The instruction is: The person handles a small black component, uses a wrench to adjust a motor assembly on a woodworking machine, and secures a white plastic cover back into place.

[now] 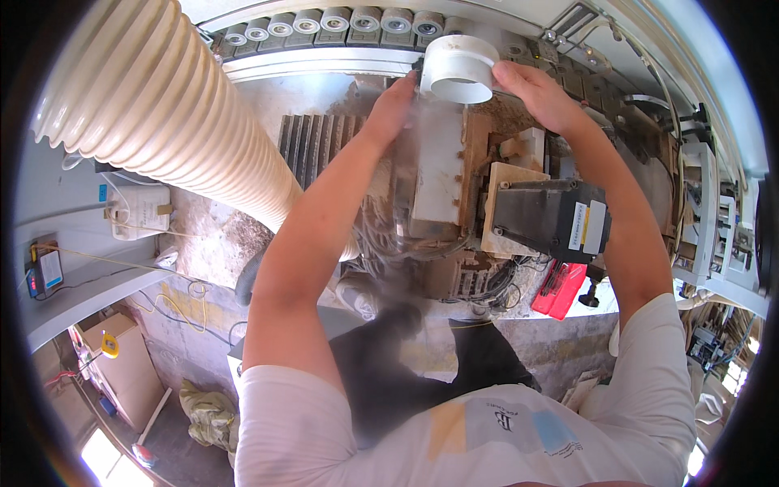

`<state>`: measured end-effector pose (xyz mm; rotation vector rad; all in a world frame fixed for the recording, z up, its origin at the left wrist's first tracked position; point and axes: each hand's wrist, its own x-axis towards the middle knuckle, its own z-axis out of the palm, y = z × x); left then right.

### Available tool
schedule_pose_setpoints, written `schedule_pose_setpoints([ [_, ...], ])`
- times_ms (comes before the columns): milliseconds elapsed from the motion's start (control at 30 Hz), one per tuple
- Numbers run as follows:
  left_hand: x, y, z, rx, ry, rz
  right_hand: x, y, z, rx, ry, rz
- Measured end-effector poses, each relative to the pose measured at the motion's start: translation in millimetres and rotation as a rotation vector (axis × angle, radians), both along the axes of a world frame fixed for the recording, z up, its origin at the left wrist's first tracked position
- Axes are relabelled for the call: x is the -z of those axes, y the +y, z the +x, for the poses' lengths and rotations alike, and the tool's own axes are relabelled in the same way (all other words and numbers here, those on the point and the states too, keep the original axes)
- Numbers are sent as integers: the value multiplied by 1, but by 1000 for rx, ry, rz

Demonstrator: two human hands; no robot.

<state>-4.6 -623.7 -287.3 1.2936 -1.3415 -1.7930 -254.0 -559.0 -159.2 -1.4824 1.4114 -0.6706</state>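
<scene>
A short white pipe collar (460, 55), round and hollow, sits between my two hands at the far side of a dusty machine. My left hand (396, 107) grips its left side, with the fingertips partly hidden behind the edge. My right hand (535, 91) is closed on the right side of the rim, thumb side toward the opening. Just below the collar stands a pale, dust-covered metal housing (438, 174). Behind it runs a row of grey rollers (365, 19).
A thick ribbed cream hose (174, 105) slants down on the left. Below my right forearm are a black motor (535, 215) and a red case (560, 290). A finned metal block (312, 146) lies beyond my left forearm. A yellow tape measure (109, 345) is at lower left.
</scene>
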Motion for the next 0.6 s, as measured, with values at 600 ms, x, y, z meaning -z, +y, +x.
schedule_pose_setpoints([
  [600, -37, 10, -1, -104, -89, -403, 8, -11, -25, -96, 80, 80],
])
